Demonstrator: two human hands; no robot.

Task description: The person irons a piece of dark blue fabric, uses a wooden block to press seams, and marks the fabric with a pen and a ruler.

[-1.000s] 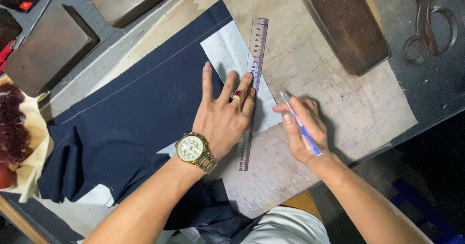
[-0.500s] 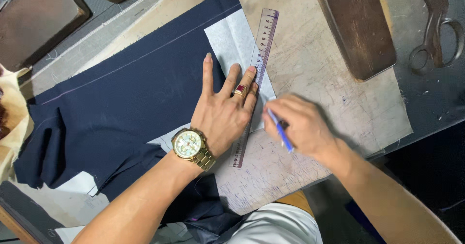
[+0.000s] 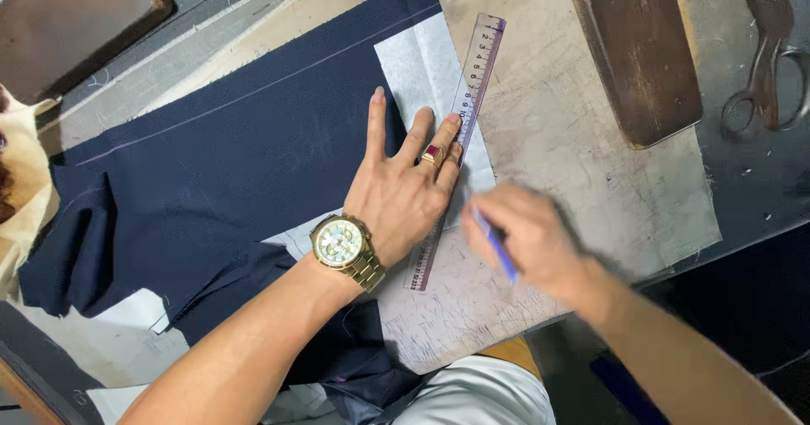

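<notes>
A person's left hand point(image 3: 403, 190), fingers spread and pressed flat, pins a clear plastic ruler point(image 3: 456, 138) and a white interfacing piece point(image 3: 422, 71) on dark navy fabric point(image 3: 236, 155) spread across a worn cutting board point(image 3: 574, 180); the blurred right hand point(image 3: 527, 235) pinches a blue pen point(image 3: 494, 244) just beside the ruler's edge. Heavy metal scissors point(image 3: 772, 54) lie well apart

No package, label, sign or screen shows anywhere on the worktable.
</notes>
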